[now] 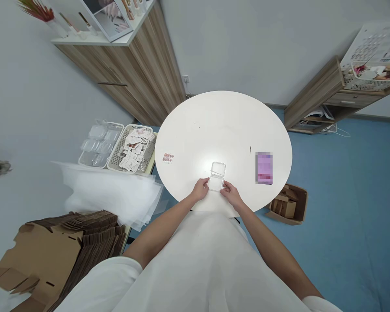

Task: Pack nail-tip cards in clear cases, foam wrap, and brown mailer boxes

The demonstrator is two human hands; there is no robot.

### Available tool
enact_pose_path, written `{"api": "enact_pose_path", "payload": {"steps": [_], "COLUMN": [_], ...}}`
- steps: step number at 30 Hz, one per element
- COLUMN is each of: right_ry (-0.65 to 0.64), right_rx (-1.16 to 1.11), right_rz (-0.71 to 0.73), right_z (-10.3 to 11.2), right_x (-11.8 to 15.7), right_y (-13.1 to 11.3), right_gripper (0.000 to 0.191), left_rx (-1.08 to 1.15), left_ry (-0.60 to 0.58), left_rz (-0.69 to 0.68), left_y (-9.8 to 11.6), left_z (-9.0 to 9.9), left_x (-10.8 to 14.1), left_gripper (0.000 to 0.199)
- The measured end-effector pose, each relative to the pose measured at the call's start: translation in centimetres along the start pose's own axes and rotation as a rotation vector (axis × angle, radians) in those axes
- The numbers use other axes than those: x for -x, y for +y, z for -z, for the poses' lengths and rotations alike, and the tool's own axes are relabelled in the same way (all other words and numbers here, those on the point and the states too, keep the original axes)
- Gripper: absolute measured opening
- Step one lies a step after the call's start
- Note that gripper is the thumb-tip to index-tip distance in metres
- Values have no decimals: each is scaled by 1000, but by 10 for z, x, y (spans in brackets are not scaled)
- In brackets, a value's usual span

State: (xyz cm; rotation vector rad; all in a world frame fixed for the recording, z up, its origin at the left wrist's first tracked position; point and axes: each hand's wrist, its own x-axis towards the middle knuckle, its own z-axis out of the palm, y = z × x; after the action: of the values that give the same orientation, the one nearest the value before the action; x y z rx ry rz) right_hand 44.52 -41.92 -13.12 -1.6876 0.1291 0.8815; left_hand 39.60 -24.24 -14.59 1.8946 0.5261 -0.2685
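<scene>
The left hand [200, 189] and the right hand [232, 193] were both partly curled, fingers bent and only slightly apart from the thumbs, holding a small clear plastic case [216, 183] between them. The left had its near side edge and the right had the opposite one. The case lay open at the near part of the white oval worktop [221, 121], its lid [219, 168] folded back on the side beyond the hands.

To the left of the left hand, well apart from it, a small printed card [168, 158] lay flat near the worktop's edge. To the right of the right hand lay a purple item [264, 168], blurred into blocks so that its print could not be read.

Farther left of the hands, off the worktop, stood a white basket of cards [132, 149] and, just beside it, a tray of clear cases [97, 143]. Nearer the body on that side were thin white sheets [110, 186] and stacked flat cardboard [52, 251]. Beyond the right hand, lower down, sat an open carton [300, 199] holding brown cardboard pieces [288, 209].
</scene>
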Motion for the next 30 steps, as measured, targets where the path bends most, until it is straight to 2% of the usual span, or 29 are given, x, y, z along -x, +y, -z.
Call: {"api": "enact_pose_path", "payload": {"steps": [3,7,15,18,22,24,27,30], "right_ry": [30,59,104,183,407,437,341,201], "right_rx": [55,128,139,173,299,352,422,483], "right_rz": [10,43,57,111,254,338,421,417], "right_z": [-2,-5,-7,-11,-26,-39,-64,-94], "right_x": [-1,-1,0,3,11,12,6,-10], "right_y": [-1,-4,3,8,5,-1,-15,-30], "right_gripper": [60,56,59,60,53,49,46,46], "left_rx": [-111,-155,-119,-135,-165,-186,-222,-264], "left_ry": [-38,-66,-122,-170,-156,-101,53,199], "left_rz": [-9,6,12,-11,-63,-110,-124,-90], "left_y": [0,0,-4,-7,-19,-29,-48,-65], "left_z": [-1,-2,-3,5,37,64,110,155], "left_x": [-3,-5,2,7,14,14,8,-6], "left_gripper": [39,38,59,57,46,39,32,31]}}
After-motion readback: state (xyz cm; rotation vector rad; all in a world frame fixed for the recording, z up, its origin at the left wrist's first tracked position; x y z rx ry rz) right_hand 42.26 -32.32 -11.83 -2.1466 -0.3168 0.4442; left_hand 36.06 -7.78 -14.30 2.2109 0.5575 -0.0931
